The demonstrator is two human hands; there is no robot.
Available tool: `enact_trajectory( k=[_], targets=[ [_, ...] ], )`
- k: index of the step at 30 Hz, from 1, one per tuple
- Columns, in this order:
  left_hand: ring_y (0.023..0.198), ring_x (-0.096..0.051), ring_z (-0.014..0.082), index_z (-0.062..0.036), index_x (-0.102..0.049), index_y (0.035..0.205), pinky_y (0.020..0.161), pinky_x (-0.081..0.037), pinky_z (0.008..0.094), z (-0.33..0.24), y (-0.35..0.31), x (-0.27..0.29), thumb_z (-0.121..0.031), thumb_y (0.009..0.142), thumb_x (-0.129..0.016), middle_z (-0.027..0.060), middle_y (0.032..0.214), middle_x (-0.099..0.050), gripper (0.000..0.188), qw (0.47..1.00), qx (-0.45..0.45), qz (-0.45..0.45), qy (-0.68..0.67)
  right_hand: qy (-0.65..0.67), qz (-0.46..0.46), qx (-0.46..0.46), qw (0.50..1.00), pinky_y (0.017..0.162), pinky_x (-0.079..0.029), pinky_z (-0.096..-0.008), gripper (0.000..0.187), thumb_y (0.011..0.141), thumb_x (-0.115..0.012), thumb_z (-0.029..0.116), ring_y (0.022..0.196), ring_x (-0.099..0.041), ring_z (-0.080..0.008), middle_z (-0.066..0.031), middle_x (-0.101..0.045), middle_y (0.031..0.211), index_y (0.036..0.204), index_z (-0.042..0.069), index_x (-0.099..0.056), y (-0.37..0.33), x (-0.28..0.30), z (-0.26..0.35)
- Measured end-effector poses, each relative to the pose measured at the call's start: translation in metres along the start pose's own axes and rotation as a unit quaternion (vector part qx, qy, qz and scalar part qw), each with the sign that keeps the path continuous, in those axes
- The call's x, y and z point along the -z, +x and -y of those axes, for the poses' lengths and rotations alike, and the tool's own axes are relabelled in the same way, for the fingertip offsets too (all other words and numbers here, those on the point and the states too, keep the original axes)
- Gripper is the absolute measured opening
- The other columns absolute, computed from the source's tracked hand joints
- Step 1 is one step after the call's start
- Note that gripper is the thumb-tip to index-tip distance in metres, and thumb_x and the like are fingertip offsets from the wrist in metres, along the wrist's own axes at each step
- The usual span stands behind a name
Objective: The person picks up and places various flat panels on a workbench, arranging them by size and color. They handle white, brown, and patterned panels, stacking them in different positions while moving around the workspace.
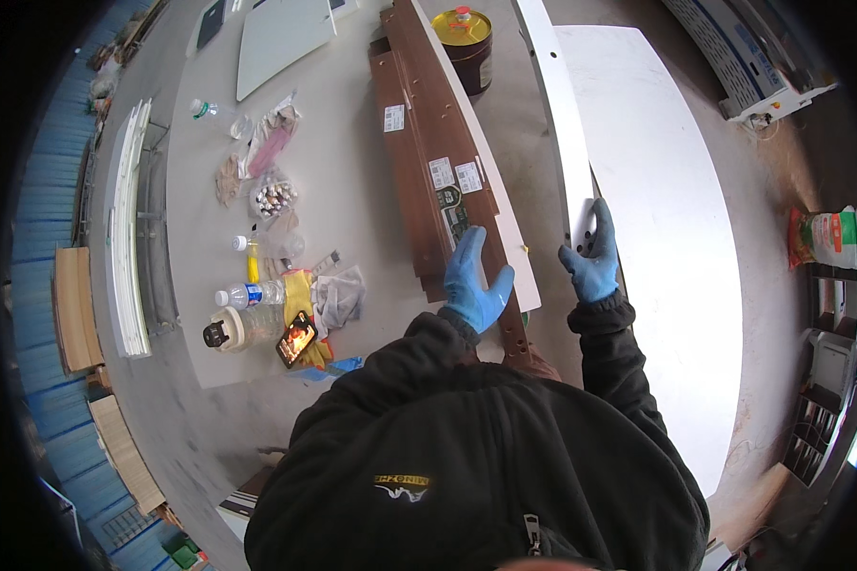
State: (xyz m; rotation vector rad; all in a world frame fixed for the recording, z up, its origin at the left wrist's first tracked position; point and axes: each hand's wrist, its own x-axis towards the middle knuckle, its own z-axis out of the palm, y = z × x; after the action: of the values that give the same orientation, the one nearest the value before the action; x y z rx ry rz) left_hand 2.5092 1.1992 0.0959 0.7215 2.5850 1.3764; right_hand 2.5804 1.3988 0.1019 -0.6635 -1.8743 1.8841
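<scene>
My left hand [479, 285] wears a blue glove. Its fingers are stretched out and its thumb stands apart, beside the near end of a stack of brown boards [427, 143]. White labels are stuck on the stack, and a pale strip runs along its right side. My right hand [595, 262], also gloved in blue, has thumb and fingers around the near end of a long, narrow white board [554, 105]. Small dark holes show close to that grip. A large white panel [652, 209] lies just right of the narrow board.
A dark bucket with a yellow lid [462, 48] stands between the boards. Left of the stack, a grey surface [343, 190] carries bottles [249, 293], rags [338, 300], a lit phone [297, 339] and a bag of small parts [273, 195]. White panels [127, 228] stand farther left.
</scene>
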Motion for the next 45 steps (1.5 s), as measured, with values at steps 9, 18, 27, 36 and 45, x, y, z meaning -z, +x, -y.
enact_trajectory(
  k=[9,18,27,36,45],
  targets=[
    [0.118,-0.062,0.0286,0.0025,-0.058,0.13,0.102,-0.048,0.0363,0.019,-0.022,-0.044,-0.011,0.09,-0.068,0.0185,0.128,-0.063,0.043,0.967,0.181,-0.018,-0.177,0.009,0.005,0.009,1.0,0.119,-0.03,-0.0389,0.091,0.077,-0.069,-0.004,0.145,-0.033,-0.0305,-0.0212,-0.033,0.157,0.155,-0.005,-0.023,-0.016,0.046,-0.029],
    [0.112,-0.064,0.0225,-0.0014,-0.06,0.129,0.095,-0.053,0.034,0.002,-0.077,-0.051,-0.01,0.094,-0.067,0.0141,0.124,-0.065,0.037,0.94,0.185,-0.111,-0.264,0.057,0.138,-0.068,0.986,0.092,-0.049,-0.0312,0.089,0.079,-0.053,-0.016,0.131,-0.045,-0.0217,-0.012,-0.029,0.161,0.159,0.006,-0.021,-0.026,0.03,-0.035],
    [0.124,-0.056,0.0189,-0.0025,-0.047,0.14,0.103,-0.05,0.0324,-0.028,-0.129,0.063,-0.003,0.094,-0.065,0.0106,0.132,-0.058,0.049,0.849,0.045,-0.311,-0.424,-0.043,0.368,0.181,0.911,0.117,-0.028,-0.0429,0.089,0.078,-0.064,-0.001,0.147,-0.03,-0.0321,-0.0177,-0.029,0.16,0.156,-0.001,-0.023,-0.085,-0.049,-0.015],
    [0.093,-0.059,0.0081,-0.0023,-0.064,0.118,0.08,-0.05,0.0263,-0.02,-0.353,0.206,-0.008,0.096,-0.065,-0.0005,0.098,-0.064,0.023,0.738,0.108,-0.536,-0.395,-0.127,0.492,0.541,0.67,0.093,-0.049,-0.0479,0.078,0.069,-0.067,0.0,0.112,-0.057,-0.0454,-0.0269,-0.055,0.13,0.142,-0.009,-0.042,-0.273,-0.179,0.015],
    [0.1,-0.065,0.0192,-0.0018,-0.06,0.123,0.089,-0.055,0.0364,0.017,-0.622,0.265,-0.01,0.097,-0.065,0.006,0.11,-0.068,0.027,0.553,0.091,-0.703,-0.438,-0.042,0.667,0.553,0.498,0.092,-0.05,-0.0513,0.079,0.07,-0.065,0.007,0.113,-0.056,-0.0463,-0.028,-0.055,0.128,0.144,-0.006,-0.04,-0.504,-0.293,0.019]
  ],
)
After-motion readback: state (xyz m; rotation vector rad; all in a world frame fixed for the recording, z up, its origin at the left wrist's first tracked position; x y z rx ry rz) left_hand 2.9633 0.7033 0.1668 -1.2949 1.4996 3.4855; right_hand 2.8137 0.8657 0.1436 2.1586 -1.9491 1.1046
